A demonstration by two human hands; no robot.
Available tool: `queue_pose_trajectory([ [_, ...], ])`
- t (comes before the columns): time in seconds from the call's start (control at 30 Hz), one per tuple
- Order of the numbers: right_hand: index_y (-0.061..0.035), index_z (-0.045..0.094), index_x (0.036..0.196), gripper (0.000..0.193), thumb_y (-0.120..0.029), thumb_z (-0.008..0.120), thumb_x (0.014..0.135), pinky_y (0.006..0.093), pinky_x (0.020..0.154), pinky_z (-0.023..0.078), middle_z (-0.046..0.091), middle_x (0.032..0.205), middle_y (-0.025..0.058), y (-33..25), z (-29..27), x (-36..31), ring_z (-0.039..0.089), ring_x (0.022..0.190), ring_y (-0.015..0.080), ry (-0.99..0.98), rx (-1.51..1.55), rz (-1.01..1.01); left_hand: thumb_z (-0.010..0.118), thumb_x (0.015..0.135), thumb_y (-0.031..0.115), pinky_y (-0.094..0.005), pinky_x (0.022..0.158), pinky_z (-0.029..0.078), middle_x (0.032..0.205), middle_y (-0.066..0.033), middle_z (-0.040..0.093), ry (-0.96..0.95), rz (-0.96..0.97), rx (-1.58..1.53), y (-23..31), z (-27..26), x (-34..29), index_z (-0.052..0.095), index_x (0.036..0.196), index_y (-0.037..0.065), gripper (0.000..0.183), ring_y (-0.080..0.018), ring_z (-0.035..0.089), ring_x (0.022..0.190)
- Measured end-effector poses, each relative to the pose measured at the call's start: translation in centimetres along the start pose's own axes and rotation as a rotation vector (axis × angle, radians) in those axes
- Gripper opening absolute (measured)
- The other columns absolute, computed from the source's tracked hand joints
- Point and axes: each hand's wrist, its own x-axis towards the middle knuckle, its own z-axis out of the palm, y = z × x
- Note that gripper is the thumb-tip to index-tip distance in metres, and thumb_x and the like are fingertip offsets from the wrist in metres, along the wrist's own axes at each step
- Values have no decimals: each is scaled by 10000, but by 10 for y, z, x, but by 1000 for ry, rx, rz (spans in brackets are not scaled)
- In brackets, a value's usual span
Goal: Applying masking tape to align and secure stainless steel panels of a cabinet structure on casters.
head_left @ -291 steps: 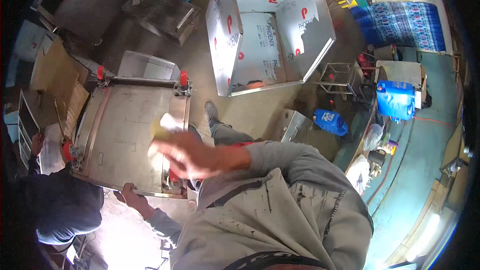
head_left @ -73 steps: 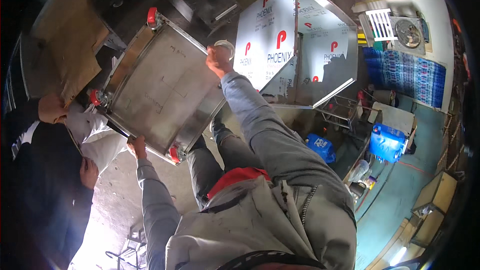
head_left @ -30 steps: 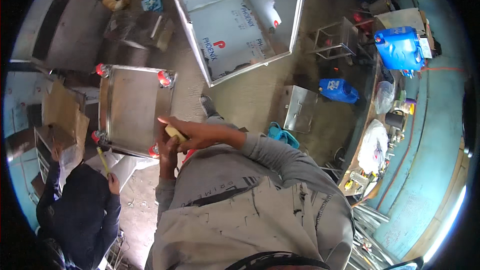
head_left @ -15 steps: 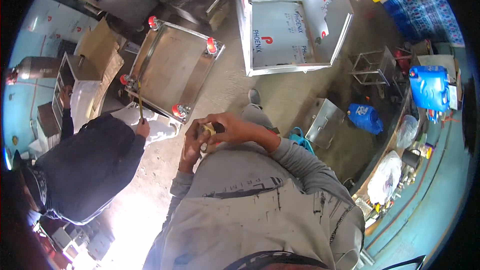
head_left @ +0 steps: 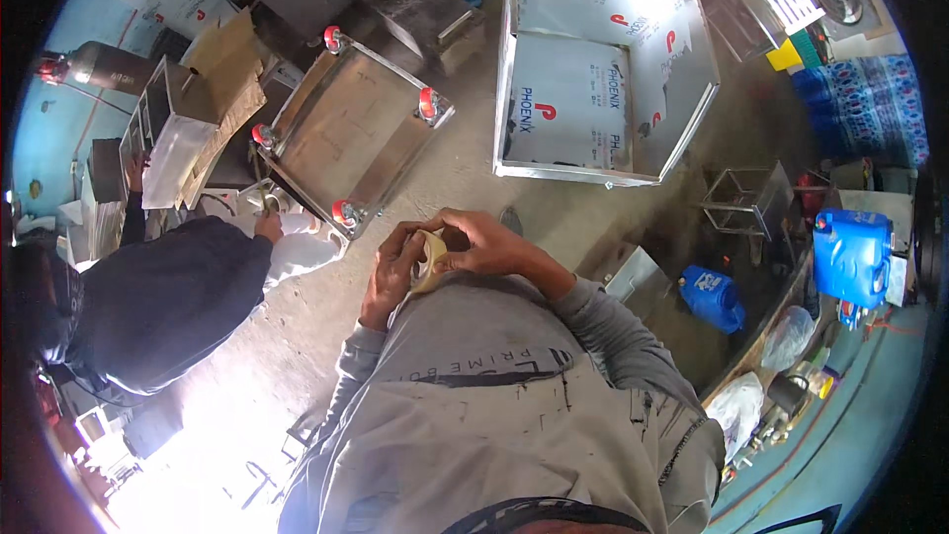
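Close in front of my waist, both hands are around a roll of pale yellow tape (head_left: 429, 275). My left hand (head_left: 388, 282) grips its left side with bent fingers. On the other side, my right hand (head_left: 481, 242) curls over the top edge, thumb against the roll. The hole of the roll faces partly up. Fingers hide much of the roll's upper rim, and I cannot make out a loose tape end.
A metal frame with red casters (head_left: 346, 129) lies ahead left, near a co-worker in dark clothing (head_left: 173, 302). Ahead stands a large open sheet-metal box (head_left: 563, 176). Blue jerrycans (head_left: 712, 299) and a small metal stand (head_left: 746, 200) are on the right. Cardboard (head_left: 222, 79) leans far left.
The roll has turned, so its hole shows more plainly between my hands. My view has shifted. The co-worker's hand has drawn back from the caster frame.
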Motion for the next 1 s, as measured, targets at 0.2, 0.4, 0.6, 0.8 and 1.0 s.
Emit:
queue_pose_trajectory([
  [0.2,3,653,1415,598,-183,897,902,370,964,586,800,1176,142,-11,-38,-12,751,1105,183,-145,5,99,665,969,148,-267,746,486,984,-8,666,33,-34,-66,11,19,-8,693,1237,27,296,-90,596,867],
  [0.4,-19,576,1560,692,233,511,919,424,1181,542,549,1639,147,4,-66,-16,576,1484,312,-23,248,7,602,751,67,-263,821,480,1062,-34,620,110,-10,-244,1,22,-12,636,1181,34,432,-125,606,925],
  [0.6,-5,655,1459,586,204,549,921,385,1114,578,619,1556,166,11,-53,-5,664,1375,300,-91,405,78,586,741,106,-273,861,472,1044,-38,612,128,-15,-207,11,23,-14,641,1153,26,424,-139,586,968],
  [0.8,16,678,1380,478,107,671,910,364,976,582,766,1168,132,7,-30,-3,736,1088,214,-167,223,27,585,771,106,-266,787,473,1000,-27,617,114,10,-186,5,19,-12,649,1161,24,404,-116,588,890],
  [1.0,23,675,1381,459,60,712,924,360,963,577,775,1140,136,2,-28,-3,739,1080,197,-126,202,58,634,809,92,-254,755,474,1008,-10,644,96,2,-182,18,23,-11,656,1193,29,390,-88,597,859],
])
